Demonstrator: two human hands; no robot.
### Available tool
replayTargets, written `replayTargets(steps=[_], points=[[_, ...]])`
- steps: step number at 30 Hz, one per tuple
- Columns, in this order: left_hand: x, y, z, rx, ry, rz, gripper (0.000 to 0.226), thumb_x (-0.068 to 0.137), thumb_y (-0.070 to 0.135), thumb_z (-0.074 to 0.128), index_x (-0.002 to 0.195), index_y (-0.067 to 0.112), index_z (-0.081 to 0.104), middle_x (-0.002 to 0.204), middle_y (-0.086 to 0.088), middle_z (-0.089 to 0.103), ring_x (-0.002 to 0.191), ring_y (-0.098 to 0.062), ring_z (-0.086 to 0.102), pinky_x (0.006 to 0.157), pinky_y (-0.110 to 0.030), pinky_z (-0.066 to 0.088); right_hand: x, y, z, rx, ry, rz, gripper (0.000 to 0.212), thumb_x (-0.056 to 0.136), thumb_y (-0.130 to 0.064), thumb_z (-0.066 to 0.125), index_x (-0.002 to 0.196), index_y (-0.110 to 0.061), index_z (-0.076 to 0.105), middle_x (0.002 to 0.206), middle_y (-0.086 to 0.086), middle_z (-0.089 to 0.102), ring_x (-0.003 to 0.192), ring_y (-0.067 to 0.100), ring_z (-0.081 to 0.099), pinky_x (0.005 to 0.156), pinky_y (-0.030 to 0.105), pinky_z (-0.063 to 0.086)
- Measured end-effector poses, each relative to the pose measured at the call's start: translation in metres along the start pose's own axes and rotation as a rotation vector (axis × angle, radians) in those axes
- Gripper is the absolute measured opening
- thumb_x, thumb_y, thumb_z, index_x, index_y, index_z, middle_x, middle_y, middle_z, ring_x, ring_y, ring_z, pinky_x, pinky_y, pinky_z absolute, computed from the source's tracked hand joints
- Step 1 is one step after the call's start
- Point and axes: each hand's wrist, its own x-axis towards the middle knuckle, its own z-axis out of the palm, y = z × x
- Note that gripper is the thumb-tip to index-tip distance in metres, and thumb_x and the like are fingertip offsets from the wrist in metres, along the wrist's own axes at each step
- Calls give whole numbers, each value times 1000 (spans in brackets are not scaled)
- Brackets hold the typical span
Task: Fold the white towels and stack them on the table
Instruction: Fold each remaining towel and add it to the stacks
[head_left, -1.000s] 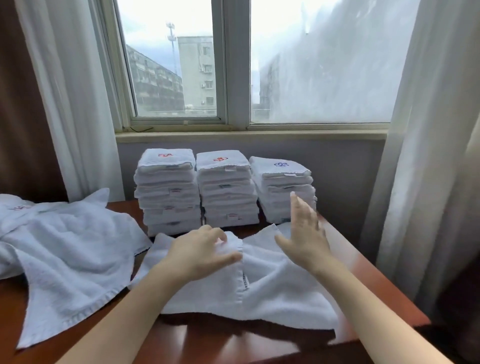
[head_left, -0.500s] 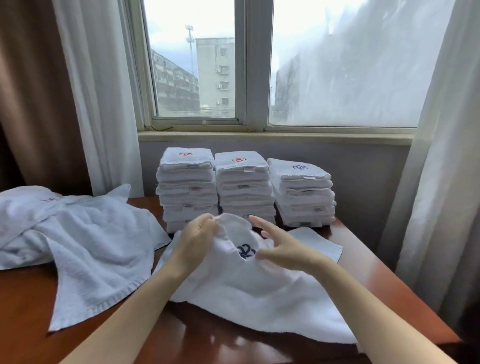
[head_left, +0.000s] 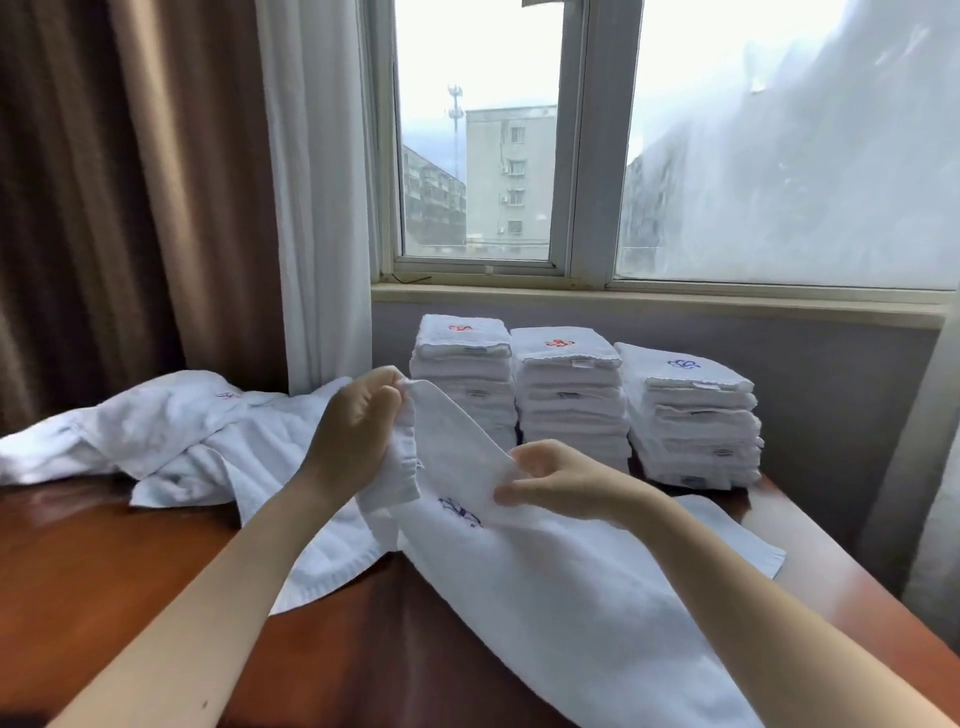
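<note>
A white towel (head_left: 561, 587) with a dark blue embroidered mark lies partly lifted over the brown table (head_left: 119, 561). My left hand (head_left: 358, 431) pinches its raised corner at the top. My right hand (head_left: 561, 480) pinches the same edge lower down, so a band of cloth stretches between the two hands. The towel's lower part trails toward the near right table edge. Three stacks of folded white towels (head_left: 571, 395) stand at the back under the window.
A heap of unfolded white towels (head_left: 171, 431) covers the table's left rear. Brown and white curtains (head_left: 208, 182) hang at the left; another white curtain hangs at the far right. The window sill runs behind the stacks.
Both hands have lifted the towel's edge off the table and drawn it taut; the left hand rose, the right hand closed on the cloth. The view has swung left.
</note>
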Motion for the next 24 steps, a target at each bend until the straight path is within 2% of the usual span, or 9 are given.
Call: replayTargets(steps=[2, 5, 8, 11, 13, 17, 19, 21, 24], points=[[-3, -8, -16, 43, 17, -2, 19, 81, 22, 37, 62, 20, 38, 57, 9, 36, 57, -11, 35, 57, -33, 32, 5, -5, 9, 1, 61, -43, 24, 92, -20, 66, 94, 4, 65, 72, -3, 55, 66, 12, 49, 60, 24, 36], [-11, -19, -40, 103, 52, -37, 20, 76, 35, 37, 64, 20, 42, 57, 9, 41, 57, -11, 39, 60, -36, 36, 15, -15, 22, -17, 181, -141, 24, 95, -21, 62, 74, -9, 61, 57, -16, 47, 51, 1, 40, 50, 18, 32], [-21, -27, -60, 192, -11, -147, 26, 69, 47, 38, 76, 33, 58, 68, 11, 61, 70, -13, 57, 71, -41, 49, 27, -24, 35, -100, 267, -230, 21, 93, -23, 64, 77, -10, 64, 63, -12, 53, 56, 3, 44, 56, 24, 38], [-29, -30, -65, 256, -188, -241, 34, 67, 52, 44, 95, 47, 62, 90, 19, 67, 96, -8, 63, 88, -40, 53, 35, -31, 44, -95, 312, -271, 12, 89, -20, 69, 81, -28, 70, 71, -17, 63, 63, -5, 53, 60, 16, 41], [-32, -27, -60, 257, -294, -246, 42, 67, 58, 49, 107, 50, 60, 100, 23, 68, 99, -3, 64, 92, -37, 54, 36, -34, 46, -29, 323, -277, 15, 87, -15, 70, 82, -29, 71, 72, -17, 65, 63, -7, 55, 60, 13, 41], [-33, -18, -30, 188, -481, -236, 70, 68, 72, 69, 131, 52, 47, 112, 27, 61, 71, -13, 71, 62, -25, 58, 29, -38, 43, 95, 282, -277, 19, 86, -6, 66, 82, -24, 72, 68, -17, 65, 63, -3, 55, 61, 16, 43], [-29, -13, -12, 158, -532, -181, 59, 71, 64, 75, 125, 48, 55, 105, 19, 64, 63, -13, 68, 55, -21, 53, 24, -35, 39, 151, 271, -273, 13, 86, -4, 65, 86, -16, 70, 66, -17, 64, 62, 0, 53, 60, 17, 42], [-23, -9, 3, 214, -532, -133, 24, 76, 51, 76, 94, 36, 68, 78, 16, 64, 58, -8, 61, 51, -26, 51, 18, -31, 31, 191, 284, -256, 6, 89, -7, 68, 92, -9, 64, 64, -14, 62, 56, 0, 48, 54, 16, 38], [-13, -7, 17, 313, -407, -166, 25, 83, 36, 71, 75, 14, 63, 61, 8, 59, 53, -12, 59, 53, -39, 53, 8, -18, 12, 148, 319, -151, 20, 88, -25, 74, 101, -15, 62, 85, 1, 67, 68, 7, 56, 58, 20, 42]])
